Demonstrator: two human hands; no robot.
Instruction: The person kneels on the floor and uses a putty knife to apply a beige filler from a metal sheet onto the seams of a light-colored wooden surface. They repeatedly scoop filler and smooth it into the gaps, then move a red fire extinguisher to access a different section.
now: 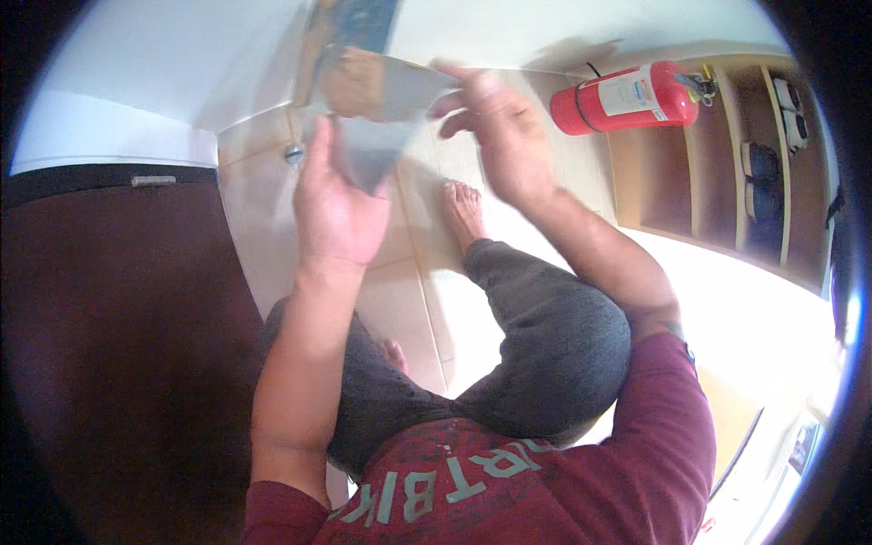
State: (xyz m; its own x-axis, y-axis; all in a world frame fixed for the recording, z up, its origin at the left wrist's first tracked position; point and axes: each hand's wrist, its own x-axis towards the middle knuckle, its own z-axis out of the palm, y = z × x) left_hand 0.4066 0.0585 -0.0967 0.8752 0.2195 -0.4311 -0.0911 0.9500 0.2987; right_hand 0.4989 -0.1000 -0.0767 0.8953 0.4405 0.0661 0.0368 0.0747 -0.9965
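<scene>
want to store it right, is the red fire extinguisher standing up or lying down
Cannot tell for sure: the fire extinguisher sits beside the wooden shelf, its length running toward the wall, but the fisheye view hides which.

The floor is covered with pale beige tiles, and thin darker joints are seen between them. A bare foot is placed flat on the tiles near the middle of the floor. A red fire extinguisher is seen at the far edge of the floor, close to the white wall and just beside a wooden shelf unit. Dark shoes are kept in the compartments of the shelf unit. A small round metal fitting is set in the floor near the far left corner.
</scene>
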